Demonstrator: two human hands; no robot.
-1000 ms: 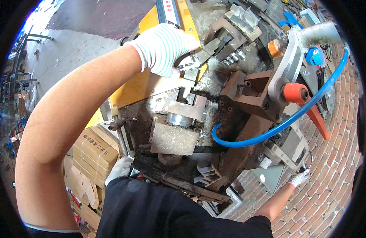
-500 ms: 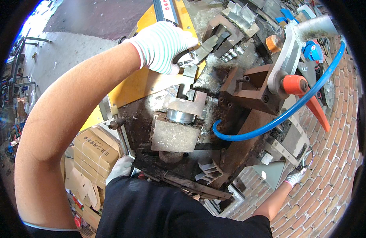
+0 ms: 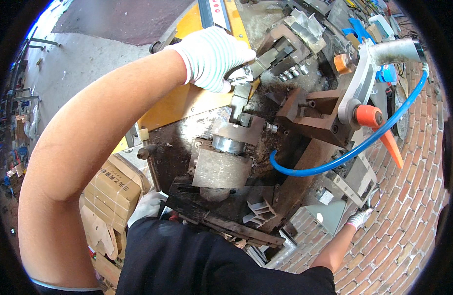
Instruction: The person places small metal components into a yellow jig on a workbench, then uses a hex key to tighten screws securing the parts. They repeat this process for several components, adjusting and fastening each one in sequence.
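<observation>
My left hand (image 3: 214,60), in a white glove with pale green stripes, reaches over the machine. Its fingers are closed on a small shiny metal part (image 3: 241,74). That part sits between two grey clamp jaws, the near one (image 3: 240,98) and the far one (image 3: 273,58). Behind the near jaw stands a metal block (image 3: 222,168) with a bright round shaft. At the lower right, my gloved right hand (image 3: 358,218) is closed at the rim of a thin, ring-shaped handwheel (image 3: 378,200). Its finger detail is small.
A blue hose (image 3: 329,167) curves across the right side, below an orange lever (image 3: 391,147). A yellow plate (image 3: 187,110) lies beyond the machine. Cardboard boxes (image 3: 111,191) stand at left, near a whitish cloth-like thing (image 3: 149,204). Brick paving (image 3: 403,216) runs along the right.
The view has shifted slightly, so the machine and my left hand appear a little farther right. Both hands keep their places on the metal part and the handwheel.
</observation>
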